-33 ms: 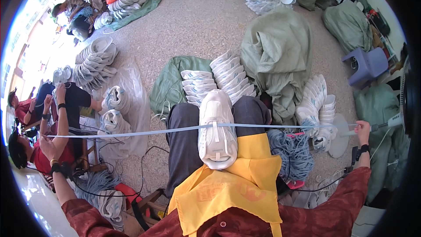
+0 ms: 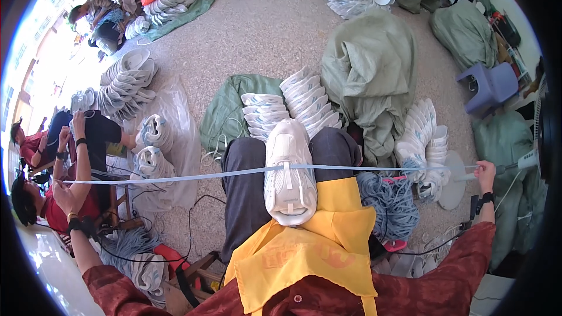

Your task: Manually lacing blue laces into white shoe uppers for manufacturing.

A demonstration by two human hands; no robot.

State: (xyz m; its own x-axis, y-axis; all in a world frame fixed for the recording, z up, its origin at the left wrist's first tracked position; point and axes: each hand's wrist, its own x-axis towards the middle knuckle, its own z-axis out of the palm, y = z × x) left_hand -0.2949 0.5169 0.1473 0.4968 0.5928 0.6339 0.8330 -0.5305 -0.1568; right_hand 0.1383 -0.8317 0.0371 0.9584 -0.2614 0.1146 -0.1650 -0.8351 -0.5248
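Note:
A white shoe upper (image 2: pixel 290 193) rests between my thighs, its toe pointing away from me. A pale blue shoelace (image 2: pixel 234 174) runs through a loop at the middle of its front and is pulled taut to both sides. At the far left my left hand (image 2: pixel 68 196) pinches one end of the lace. Out at the far right, my right hand (image 2: pixel 485 174) has its fingers closed on the other end. A yellow apron (image 2: pixel 304 263) covers my lap below the shoe.
Stacked white shoe uppers (image 2: pixel 310 99) stand in front of my knees, more (image 2: pixel 417 134) to the right. A bundle of blue laces (image 2: pixel 389 208) lies beside my right thigh. Green sacks (image 2: pixel 369 58) and a purple stool (image 2: pixel 489 88) are beyond. At left, a co-worker in red (image 2: pixel 54 202) sits close.

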